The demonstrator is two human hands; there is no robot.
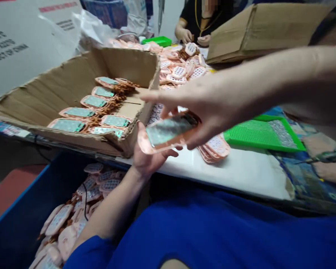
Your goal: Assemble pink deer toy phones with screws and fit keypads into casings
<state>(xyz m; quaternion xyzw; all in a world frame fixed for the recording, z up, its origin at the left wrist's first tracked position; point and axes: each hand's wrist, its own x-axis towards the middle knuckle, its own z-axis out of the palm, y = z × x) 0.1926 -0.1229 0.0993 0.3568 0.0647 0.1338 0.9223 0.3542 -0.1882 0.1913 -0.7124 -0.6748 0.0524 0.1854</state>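
A pink plastic casing with a greenish circuit board (168,130) is between my two hands, tilted and blurred by motion. My right hand (201,108) grips its right end, with the thumb below and the fingers over the top. Palm up, my left hand (149,158) holds the left end, its thumb at the edge and its fingers underneath. Just left stands an open cardboard box (128,140), where similar casings (79,112) with boards and brown cords lie in rows. A short stack of pink casings (215,149) sits behind my right hand on a white sheet (240,172).
A blue bin (13,231) full of pink casings (61,220) is at lower left. A green tray (257,130) with small metallic parts lies at right. Behind are a heap of casings (181,71), a cardboard box (257,30) and a co-worker (204,22).
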